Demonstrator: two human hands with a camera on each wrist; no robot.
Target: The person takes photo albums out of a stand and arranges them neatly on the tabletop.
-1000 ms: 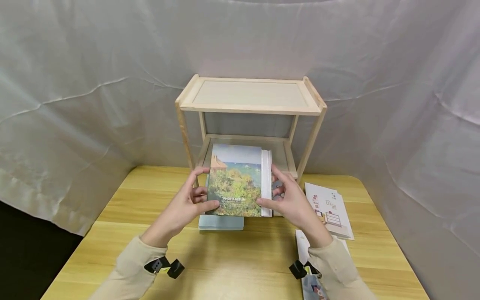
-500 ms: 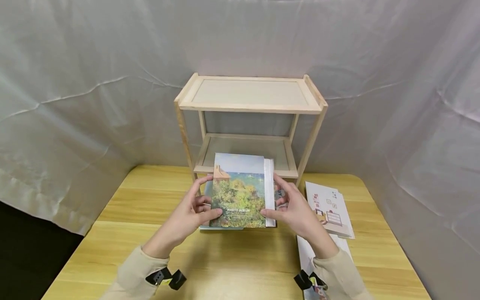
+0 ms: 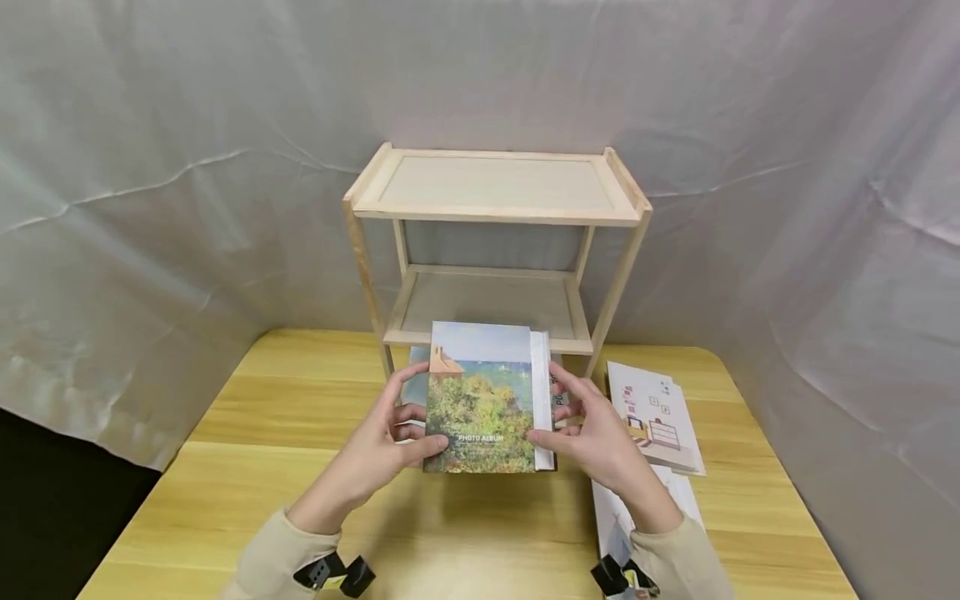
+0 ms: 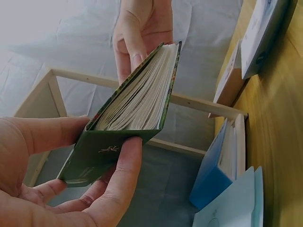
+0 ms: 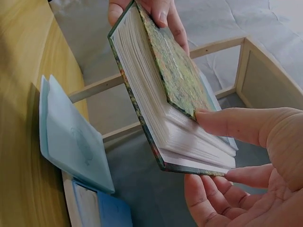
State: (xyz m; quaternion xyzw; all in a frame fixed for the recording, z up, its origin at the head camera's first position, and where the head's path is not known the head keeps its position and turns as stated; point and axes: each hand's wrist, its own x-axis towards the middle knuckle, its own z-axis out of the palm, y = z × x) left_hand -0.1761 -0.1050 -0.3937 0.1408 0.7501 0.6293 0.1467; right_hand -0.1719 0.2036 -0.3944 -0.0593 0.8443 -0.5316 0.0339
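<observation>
Both hands hold a thick photo album (image 3: 480, 400) with a painted landscape cover, in front of the wooden rack and above the table. My left hand (image 3: 390, 437) grips its left side, thumb on the cover and fingers beneath. In the left wrist view, that thumb and fingers press on the album's dark green spine (image 4: 102, 151). On the opposite side, my right hand (image 3: 592, 429) pinches the page edge. The right wrist view shows the white pages (image 5: 151, 104) slightly fanned, the front cover lifted off them near the right thumb (image 5: 232, 125).
A two-tier pale wooden rack (image 3: 498, 215) stands at the back of the table. Below its lower shelf are a light blue booklet (image 5: 71, 137) and a blue book (image 4: 213, 170). Illustrated white books (image 3: 652, 417) lie on the right, partly under the right forearm.
The album has come down and toward me, a little to the right, with both hands moving along. More of the rack's lower shelf shows, and the light blue booklet's front end is now covered.
</observation>
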